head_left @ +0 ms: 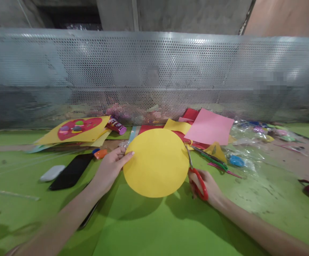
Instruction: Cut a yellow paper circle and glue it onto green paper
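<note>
A round piece of yellow paper [156,163] is held up over the green table [272,202]. My left hand [113,169] pinches its left edge, thumb on the front and fingers behind. Red-handled scissors [200,185] are in my right hand [206,186], with the fingers wrapped through the loops. Their blades stand at the right edge of the yellow circle; whether they touch the paper I cannot tell. Beneath the circle lies a green sheet [157,227], partly in its shadow.
Behind stands a perforated metal panel [154,64]. To the left lie a black phone [73,172], a white case [52,173] and a yellow card with a red heart [79,128]. Pink paper [210,127], green-handled scissors [214,160] and a blue lump [236,160] are at right.
</note>
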{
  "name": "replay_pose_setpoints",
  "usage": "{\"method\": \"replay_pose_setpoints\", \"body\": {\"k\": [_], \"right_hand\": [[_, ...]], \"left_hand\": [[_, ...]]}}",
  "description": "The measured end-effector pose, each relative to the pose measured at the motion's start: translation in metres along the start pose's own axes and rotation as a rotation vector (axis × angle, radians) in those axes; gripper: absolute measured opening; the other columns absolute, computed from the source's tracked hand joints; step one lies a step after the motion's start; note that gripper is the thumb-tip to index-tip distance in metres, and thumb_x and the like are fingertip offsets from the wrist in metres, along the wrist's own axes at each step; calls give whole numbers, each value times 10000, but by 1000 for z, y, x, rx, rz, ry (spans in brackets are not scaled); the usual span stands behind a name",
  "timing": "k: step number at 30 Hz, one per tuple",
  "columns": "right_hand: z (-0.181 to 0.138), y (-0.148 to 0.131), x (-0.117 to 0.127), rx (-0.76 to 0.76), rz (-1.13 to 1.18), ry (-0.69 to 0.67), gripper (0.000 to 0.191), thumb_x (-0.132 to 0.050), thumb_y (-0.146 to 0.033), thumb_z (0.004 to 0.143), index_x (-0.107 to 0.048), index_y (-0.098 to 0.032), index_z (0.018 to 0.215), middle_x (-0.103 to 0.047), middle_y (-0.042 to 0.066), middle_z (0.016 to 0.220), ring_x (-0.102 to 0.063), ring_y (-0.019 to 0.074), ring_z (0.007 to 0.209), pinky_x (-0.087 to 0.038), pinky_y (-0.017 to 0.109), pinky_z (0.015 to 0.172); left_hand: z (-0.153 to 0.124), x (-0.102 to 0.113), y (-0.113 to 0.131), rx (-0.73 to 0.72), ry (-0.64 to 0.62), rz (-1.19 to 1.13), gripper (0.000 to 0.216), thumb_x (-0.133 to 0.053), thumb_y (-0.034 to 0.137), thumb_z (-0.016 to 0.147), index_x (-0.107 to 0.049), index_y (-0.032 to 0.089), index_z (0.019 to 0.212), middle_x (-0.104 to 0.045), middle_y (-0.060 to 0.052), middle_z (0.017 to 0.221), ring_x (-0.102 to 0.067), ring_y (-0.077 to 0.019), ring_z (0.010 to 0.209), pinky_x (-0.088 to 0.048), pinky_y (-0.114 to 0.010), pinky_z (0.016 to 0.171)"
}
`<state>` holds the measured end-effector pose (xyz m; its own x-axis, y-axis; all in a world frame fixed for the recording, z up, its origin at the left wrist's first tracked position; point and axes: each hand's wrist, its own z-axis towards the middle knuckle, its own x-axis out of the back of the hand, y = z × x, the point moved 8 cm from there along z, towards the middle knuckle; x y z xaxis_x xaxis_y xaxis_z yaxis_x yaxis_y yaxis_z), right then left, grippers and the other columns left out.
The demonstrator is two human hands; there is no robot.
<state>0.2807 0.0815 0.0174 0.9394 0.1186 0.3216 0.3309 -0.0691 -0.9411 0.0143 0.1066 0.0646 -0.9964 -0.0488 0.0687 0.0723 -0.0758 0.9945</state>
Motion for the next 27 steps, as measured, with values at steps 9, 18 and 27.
{"method": "replay_pose_setpoints", "body": {"k": [9, 18, 27], "right_hand": [[2, 3, 1, -4, -5, 1, 277, -444, -379, 765, -381, -197, 566, -438, -78, 369, -450, 88, 314, -373, 190, 342], [-1, 0, 2, -5, -17, 23, 261, -455, -364, 756, -379, -199, 568, -438, -78, 363, -442, 92, 313, -372, 198, 351], [1, 3, 2, -7, -15, 33, 325, -426, -447, 772, -381, -198, 568, -441, -68, 372, -452, 94, 326, -384, 199, 363]], "left_hand": [[1, 1, -3, -4, -6, -14, 225, -614, 372, 708, -582, 189, 834, -680, -25, 839, -629, -175, 743, -481, -247, 647], [1, 2, -2, -2, 3, 7, 239, -610, 386, 703, -570, 186, 828, -670, -29, 805, -625, -194, 745, -490, -268, 645], [0, 1, 0, -14, 11, 5, 254, -615, 397, 687, -581, 190, 829, -682, -32, 802, -634, -212, 758, -499, -291, 661]]}}
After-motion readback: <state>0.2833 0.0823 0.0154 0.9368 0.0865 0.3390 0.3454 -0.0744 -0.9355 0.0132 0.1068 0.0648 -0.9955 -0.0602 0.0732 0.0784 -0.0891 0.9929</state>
